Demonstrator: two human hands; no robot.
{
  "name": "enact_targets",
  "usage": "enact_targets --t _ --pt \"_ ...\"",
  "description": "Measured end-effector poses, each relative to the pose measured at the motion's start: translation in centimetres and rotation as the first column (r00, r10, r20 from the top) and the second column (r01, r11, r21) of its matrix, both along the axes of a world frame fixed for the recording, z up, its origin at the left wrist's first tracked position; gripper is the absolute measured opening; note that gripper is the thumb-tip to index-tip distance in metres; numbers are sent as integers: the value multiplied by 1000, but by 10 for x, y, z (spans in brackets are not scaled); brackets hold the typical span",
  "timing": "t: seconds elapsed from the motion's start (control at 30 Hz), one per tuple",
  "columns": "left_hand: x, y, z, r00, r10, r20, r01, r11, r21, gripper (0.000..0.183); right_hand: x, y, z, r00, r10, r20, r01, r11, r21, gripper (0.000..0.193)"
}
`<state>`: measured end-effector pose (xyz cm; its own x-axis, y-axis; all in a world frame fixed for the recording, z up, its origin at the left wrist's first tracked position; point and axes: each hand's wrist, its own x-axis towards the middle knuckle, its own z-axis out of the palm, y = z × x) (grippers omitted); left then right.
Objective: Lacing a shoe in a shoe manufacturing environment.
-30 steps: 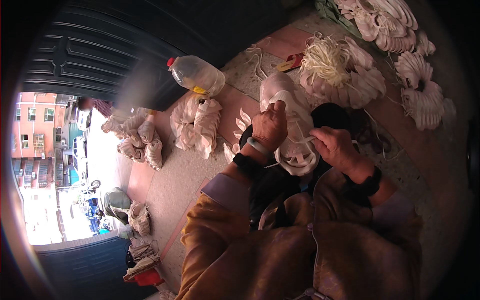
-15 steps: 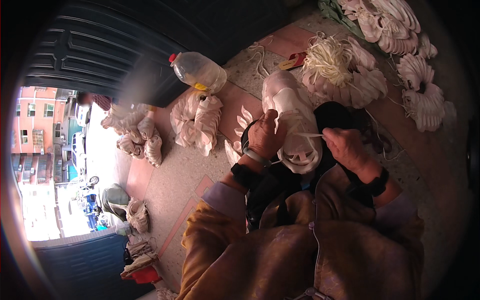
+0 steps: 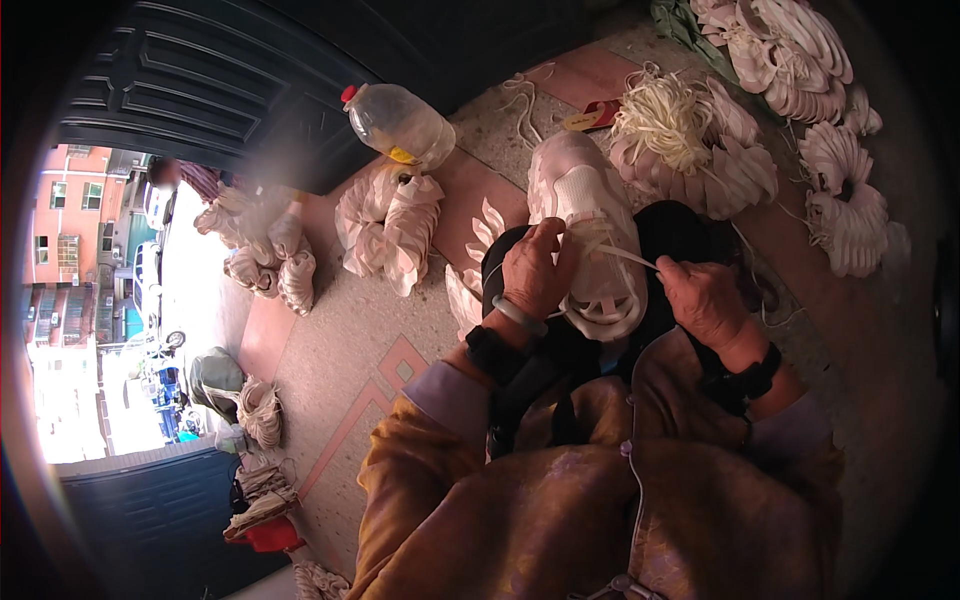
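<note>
A white shoe (image 3: 602, 285) lies across my dark-trousered knees, its toe end nearest my body. My left hand (image 3: 538, 268) is closed on the shoe's left edge, the thumb and fingers pressed at the lacing. A flat white shoelace (image 3: 628, 257) runs taut from the lacing to my right hand (image 3: 705, 302), where thumb and forefinger pinch its end. That hand is a little off the shoe's right side. A thin loose cord hangs below my left hand.
Bundles of pale shoe pieces (image 3: 388, 228) lie on the floor at left and right. A heap of cream laces (image 3: 665, 120) sits on one bundle at the far right. A clear plastic jug (image 3: 402, 125) lies by the dark door (image 3: 210, 90). Another person (image 3: 190, 180) is outside.
My right hand has moved slightly right and down, and more lace shows stretched between it and the shoe. My left hand keeps its place on the shoe. The view has shifted slightly.
</note>
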<state>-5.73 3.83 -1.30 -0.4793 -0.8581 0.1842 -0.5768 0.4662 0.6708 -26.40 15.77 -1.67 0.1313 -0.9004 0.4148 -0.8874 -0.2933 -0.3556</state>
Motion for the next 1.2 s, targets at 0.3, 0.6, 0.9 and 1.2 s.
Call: enact_targets --t 0.3,0.6,0.9,1.2 --pt "-9 -10 8 985 -110 133 138 965 -221 15 0 0 -2 997 -9 82 7 1000 27 9" --pt "-12 -19 -5 935 65 349 63 938 -342 8 3 -4 2 993 46 105 -44 999 -21 17" --pt "-7 -8 -11 999 8 41 -8 1000 1 23 -12 2 -6 997 18 -75 -24 996 -83 23" --pt "3 4 -10 999 -24 43 23 1000 17 27 -38 3 -19 993 -83 85 90 992 -83 21"
